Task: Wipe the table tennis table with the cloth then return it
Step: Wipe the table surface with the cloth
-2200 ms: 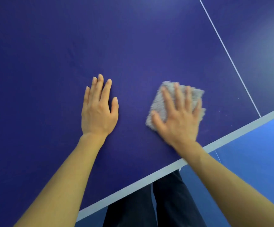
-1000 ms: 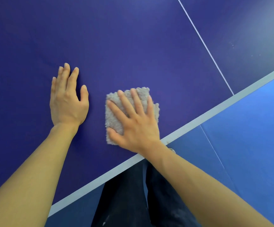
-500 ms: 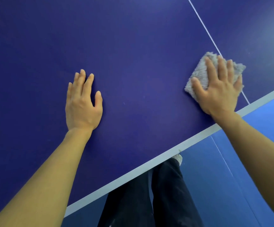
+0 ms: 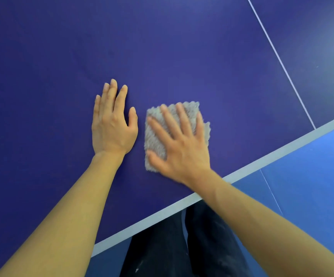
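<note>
right hand (image 4: pixel 182 148), fingers spread, presses fluffy grey folded cloth (image 4: pixel 154 136) onto dark blue table tennis table (image 4: pixel 182 47) to wipe; flat left hand (image 4: pixel 112 124) braces just beside.

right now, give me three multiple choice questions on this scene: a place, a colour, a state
1. Where is the fluffy grey cloth? A) in a bucket B) on the dark blue table tennis table, right of the left hand C) under the left hand
2. The table's edge stripe is? A) red B) yellow C) pale grey
3. The right hand is? A) flat on the cloth, fingers spread B) pinching a corner C) off the cloth
B: cloth lies beside the left hand. C: the band looks pale. A: spread fingers press it.
</note>
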